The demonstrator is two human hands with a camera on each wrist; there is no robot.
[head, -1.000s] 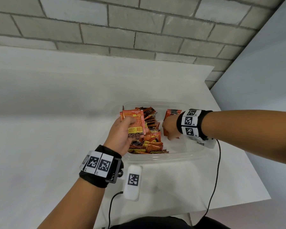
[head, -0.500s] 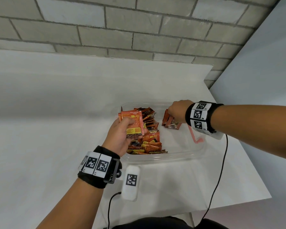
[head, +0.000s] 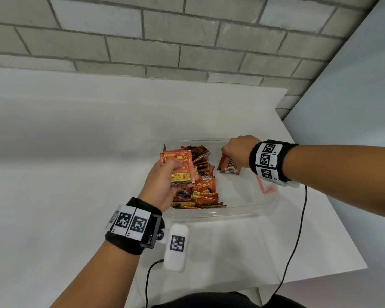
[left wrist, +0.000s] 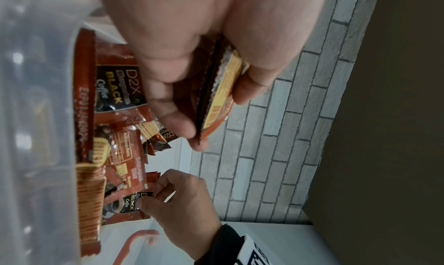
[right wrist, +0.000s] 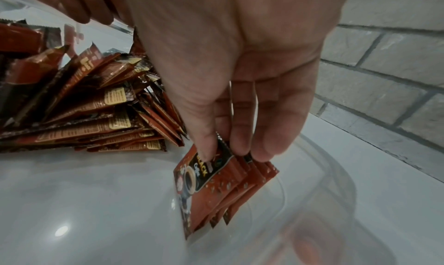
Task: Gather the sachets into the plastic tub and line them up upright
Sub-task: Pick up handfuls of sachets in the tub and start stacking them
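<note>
Soft even light, blurred wrist views

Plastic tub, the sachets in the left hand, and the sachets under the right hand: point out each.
Plastic tub (head: 211, 215): head view, near rim.
Left hand's sachets (head: 180, 162): head view, printed back face.
Right hand's sachets (right wrist: 211, 191): right wrist view, front sachet's face.

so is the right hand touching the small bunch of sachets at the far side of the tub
Touching. The right wrist view shows the right hand with its fingertips pinching the top of the small bunch of sachets.

We see a white surface (head: 76, 152) against a brick wall, bearing the clear plastic tub (head: 220, 215) near its right edge.
</note>
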